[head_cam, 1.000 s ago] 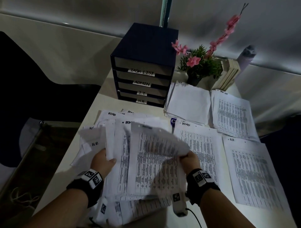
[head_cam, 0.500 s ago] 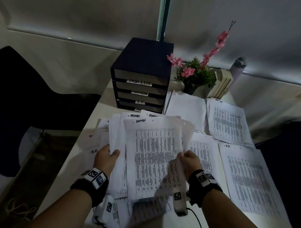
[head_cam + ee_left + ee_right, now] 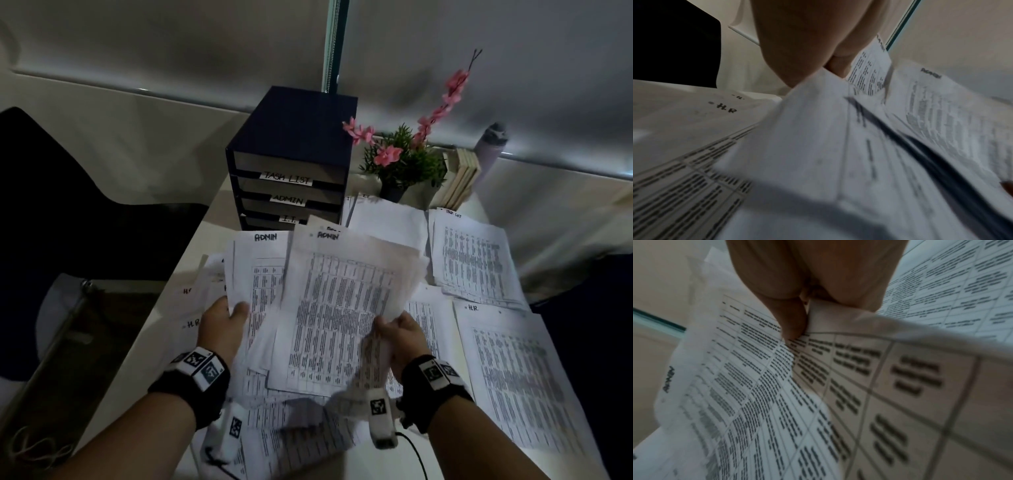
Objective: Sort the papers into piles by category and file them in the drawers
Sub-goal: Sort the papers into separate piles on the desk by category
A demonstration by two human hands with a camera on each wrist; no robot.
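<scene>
Right across the white table (image 3: 191, 260) lie printed sheets in loose piles, with a dark drawer unit (image 3: 291, 161) standing at the far edge, its fronts labelled TASK LIST, ADMIN and I.T. Beside the unit to the right stands a potted plant (image 3: 407, 164) with pink blossoms, then a few leaning books (image 3: 460, 180) and a grey bottle (image 3: 491, 144). On the right side of the table rest a pile headed TASK LIST (image 3: 474, 260) and, nearer, a pile marked H.R. (image 3: 513, 380); more H.R. sheets (image 3: 197, 308) lie at the left. Raised above the middle is a thick bundle of papers (image 3: 329, 308) with ADMIN written at the top of the front sheets, fanned unevenly. The left hand (image 3: 222, 325) grips the bundle's left edge, thumb on the front. The right hand (image 3: 400, 334) pinches the lower right corner of the front sheets, thumb and fingers (image 3: 793, 321) closed on the paper. Both wrists wear black bands with square markers.
</scene>
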